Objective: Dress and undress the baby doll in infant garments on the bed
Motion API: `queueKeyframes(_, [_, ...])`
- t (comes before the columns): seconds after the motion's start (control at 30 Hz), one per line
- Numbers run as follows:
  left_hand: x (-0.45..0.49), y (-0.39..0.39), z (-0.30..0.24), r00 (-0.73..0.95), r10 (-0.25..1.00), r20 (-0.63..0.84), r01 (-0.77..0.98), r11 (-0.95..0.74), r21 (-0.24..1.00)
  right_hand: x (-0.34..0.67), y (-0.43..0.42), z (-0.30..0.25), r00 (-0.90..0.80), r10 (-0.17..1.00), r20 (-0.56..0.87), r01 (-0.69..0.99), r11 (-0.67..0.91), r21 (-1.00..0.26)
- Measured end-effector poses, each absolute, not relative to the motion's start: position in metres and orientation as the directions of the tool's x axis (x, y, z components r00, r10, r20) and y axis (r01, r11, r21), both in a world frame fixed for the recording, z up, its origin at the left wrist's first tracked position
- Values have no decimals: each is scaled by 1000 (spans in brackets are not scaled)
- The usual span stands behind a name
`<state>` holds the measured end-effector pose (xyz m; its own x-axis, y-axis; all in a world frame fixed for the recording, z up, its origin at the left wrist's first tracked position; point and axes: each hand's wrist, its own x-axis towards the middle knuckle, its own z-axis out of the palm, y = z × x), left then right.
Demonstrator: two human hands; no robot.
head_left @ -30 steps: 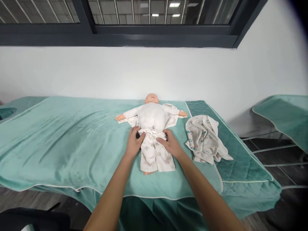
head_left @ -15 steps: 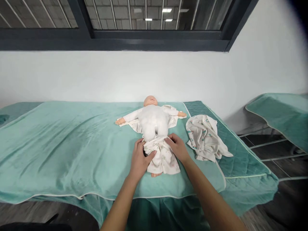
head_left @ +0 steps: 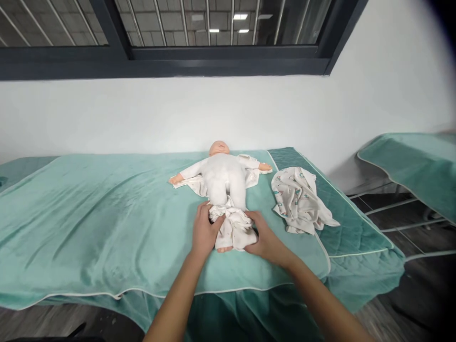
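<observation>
A baby doll [head_left: 224, 172] with a white cloth body lies on its back, arms spread, head toward the wall. Small white patterned pants [head_left: 235, 228] are bunched round its lower legs, and one foot [head_left: 224, 249] pokes out below the hem. My left hand [head_left: 205, 229] grips the bunched cloth on the left, thumb on top. On the right side, my right hand [head_left: 264, 240] is closed round the edge of the pants. An opened white garment [head_left: 194, 184] lies spread beneath the doll's back and arms.
A crumpled patterned white cloth [head_left: 301, 202] lies to the right of the doll. Green covers [head_left: 107, 228] spread over the bed, whose front edge faces me. A wall and a dark window frame [head_left: 228, 61] stand behind. Another green-covered surface [head_left: 416, 166] is at the far right.
The pants have slid down from the doll's upper legs toward its feet, baring more of the white legs. My right hand has moved lower along the cloth. The view has shifted slightly.
</observation>
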<state>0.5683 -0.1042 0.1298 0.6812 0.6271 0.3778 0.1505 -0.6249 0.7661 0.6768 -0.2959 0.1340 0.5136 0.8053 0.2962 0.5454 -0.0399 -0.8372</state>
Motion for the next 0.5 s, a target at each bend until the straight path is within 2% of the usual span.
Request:
queueKeyframes(0.13, [583, -90, 136, 678, 625, 388, 151, -634, 758, 687, -276, 131, 542, 781, 311, 535, -35, -844])
queueKeyframes(0.3, [571, -94, 135, 704, 614, 357, 148, -618, 772, 684, -273, 125, 621, 717, 316, 579, -147, -802])
queueKeyframes(0.5, [517, -125, 121, 799, 508, 323, 139, -677, 723, 676, -278, 120, 617, 681, 395, 657, -169, -735])
